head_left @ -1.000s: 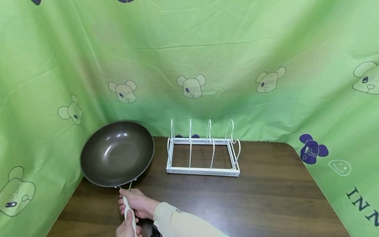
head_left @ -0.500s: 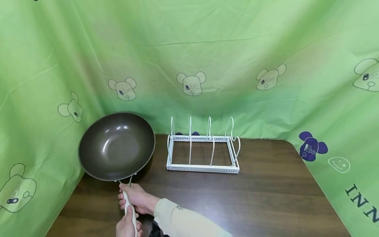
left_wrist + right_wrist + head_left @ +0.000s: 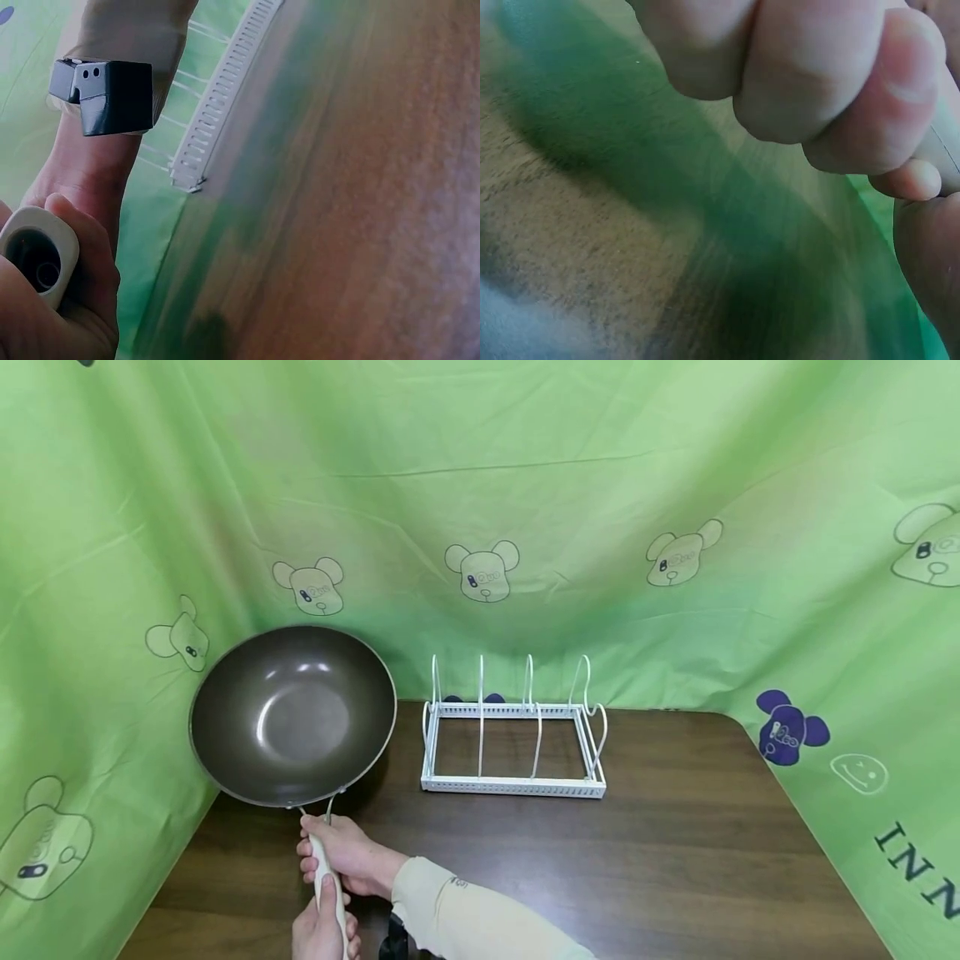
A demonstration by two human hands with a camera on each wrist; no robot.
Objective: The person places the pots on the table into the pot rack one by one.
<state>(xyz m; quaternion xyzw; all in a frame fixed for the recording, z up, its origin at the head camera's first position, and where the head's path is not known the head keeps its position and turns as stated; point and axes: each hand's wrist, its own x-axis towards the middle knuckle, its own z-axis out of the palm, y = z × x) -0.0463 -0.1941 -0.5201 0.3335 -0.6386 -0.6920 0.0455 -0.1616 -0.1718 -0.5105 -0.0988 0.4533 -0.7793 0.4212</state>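
A dark wok (image 3: 296,718) with a pale handle (image 3: 321,857) is held up at the left in the head view, its inside facing me. The right hand (image 3: 347,852) grips the handle close to the pan. Behind it the left hand (image 3: 318,933) holds the handle's rear part, thumb along the top. The hollow handle end (image 3: 67,232) shows between the left hand's fingers in the left wrist view. In the right wrist view, curled fingers (image 3: 802,75) of the right hand fill the top, and little of the handle shows.
A white pan rack (image 3: 513,786) with several upright wire dividers stands at the back of the brown wooden table (image 3: 675,860), right of the wok. Green curtains (image 3: 570,527) printed with bear heads enclose the back and sides. A black wrist device (image 3: 116,97) sits on the right forearm.
The wok has risen and looks larger, its inside turned more toward me. Both hands have kept their hold on the handle and moved up slightly. The rack shifted slightly in view with the camera.
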